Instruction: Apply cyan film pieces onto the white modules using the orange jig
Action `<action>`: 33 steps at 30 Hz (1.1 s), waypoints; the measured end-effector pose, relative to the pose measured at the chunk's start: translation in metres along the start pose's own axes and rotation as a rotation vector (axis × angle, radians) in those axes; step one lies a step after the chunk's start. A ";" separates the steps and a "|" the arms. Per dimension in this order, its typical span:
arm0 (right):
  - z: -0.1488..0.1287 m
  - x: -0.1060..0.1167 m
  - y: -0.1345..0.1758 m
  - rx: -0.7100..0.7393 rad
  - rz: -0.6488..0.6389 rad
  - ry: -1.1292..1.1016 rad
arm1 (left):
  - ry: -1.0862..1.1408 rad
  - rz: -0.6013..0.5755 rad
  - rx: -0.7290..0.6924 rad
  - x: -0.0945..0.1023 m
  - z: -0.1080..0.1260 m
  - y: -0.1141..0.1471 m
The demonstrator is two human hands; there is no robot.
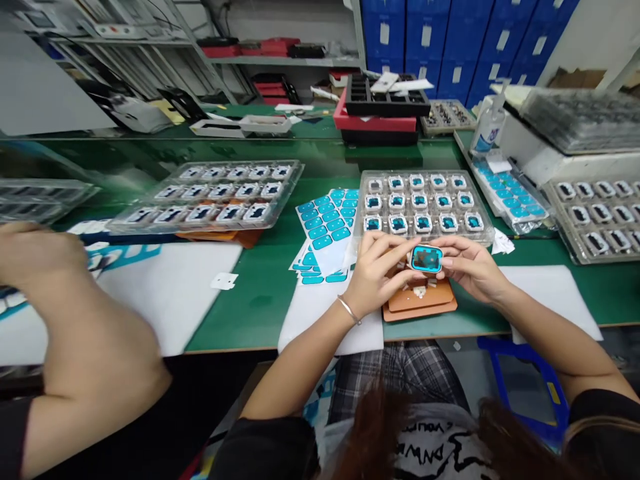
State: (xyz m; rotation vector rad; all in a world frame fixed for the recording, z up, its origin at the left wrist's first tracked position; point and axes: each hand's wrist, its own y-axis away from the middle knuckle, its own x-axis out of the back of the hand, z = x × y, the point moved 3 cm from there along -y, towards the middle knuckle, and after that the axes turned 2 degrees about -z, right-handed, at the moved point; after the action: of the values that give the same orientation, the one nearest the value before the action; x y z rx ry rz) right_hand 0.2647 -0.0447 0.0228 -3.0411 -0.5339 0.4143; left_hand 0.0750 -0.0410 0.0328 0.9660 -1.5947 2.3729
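Observation:
Between my two hands is a small rounded-rectangular device housing [427, 259] with a blue film on its face. My left hand [379, 272] grips its left side between thumb and fingers. On the opposite edge, my right hand [469, 267] pinches it. Just beyond them lies a clear plastic tray [363, 200] with rows of similar housings, most showing blue film. Beneath my hands sits an orange-brown pad [423, 308] with small white scraps on it. Sheets of blue stickers [327, 223] lie to the left of the tray, partly over white foam sheeting [305, 320].
A co-worker's arm [95, 327] reaches in at the left. Another tray of housings [205, 193] stands back left, and a third [595, 213] on the right. A pump bottle [489, 127] and a bagged sticker pack [513, 193] stand back right. Black and red trays [383, 110] are stacked behind.

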 end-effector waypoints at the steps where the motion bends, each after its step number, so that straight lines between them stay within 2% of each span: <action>1: -0.003 0.003 -0.004 0.045 0.008 0.093 | -0.010 0.003 0.016 0.000 -0.003 -0.001; 3: -0.012 0.009 -0.017 0.150 0.028 0.323 | -0.033 0.029 0.090 0.001 -0.014 -0.001; 5: -0.023 0.013 -0.041 0.237 0.036 0.516 | -0.057 0.085 0.236 0.002 -0.030 0.000; 9: -0.040 0.004 -0.111 0.342 0.023 0.802 | -0.122 0.187 0.492 0.004 -0.070 0.009; 13: -0.035 -0.018 -0.180 0.361 0.001 1.103 | -0.168 0.151 0.655 -0.001 -0.100 0.021; 17: -0.021 -0.033 -0.214 0.332 -0.027 1.311 | -0.179 0.061 0.751 -0.006 -0.111 0.025; 19: -0.019 -0.030 -0.212 0.327 -0.018 1.376 | -0.169 0.017 0.789 -0.007 -0.111 0.024; 21: -0.022 -0.015 -0.198 0.317 0.023 1.423 | -0.147 -0.020 0.833 -0.009 -0.110 0.024; 23: -0.030 0.012 -0.173 0.290 0.110 1.456 | -0.112 -0.047 0.879 -0.011 -0.109 0.024; 25: -0.039 0.046 -0.143 0.236 0.254 1.471 | -0.067 -0.059 0.913 -0.013 -0.108 0.025; 29: -0.047 0.111 -0.091 0.034 0.568 1.411 | 0.032 -0.047 0.944 -0.014 -0.108 0.025; 31: -0.040 0.131 -0.077 -0.082 0.654 1.321 | 0.093 -0.042 0.946 -0.013 -0.108 0.025; 33: -0.030 0.143 -0.072 -0.153 0.710 1.203 | 0.163 -0.037 0.955 -0.012 -0.108 0.025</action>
State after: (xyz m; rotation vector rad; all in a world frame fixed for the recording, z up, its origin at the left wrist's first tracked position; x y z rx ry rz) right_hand 0.3780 0.0723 0.0201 -2.7632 0.5864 -1.4080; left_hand 0.0261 0.0447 -0.0194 0.8324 -0.3078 3.0900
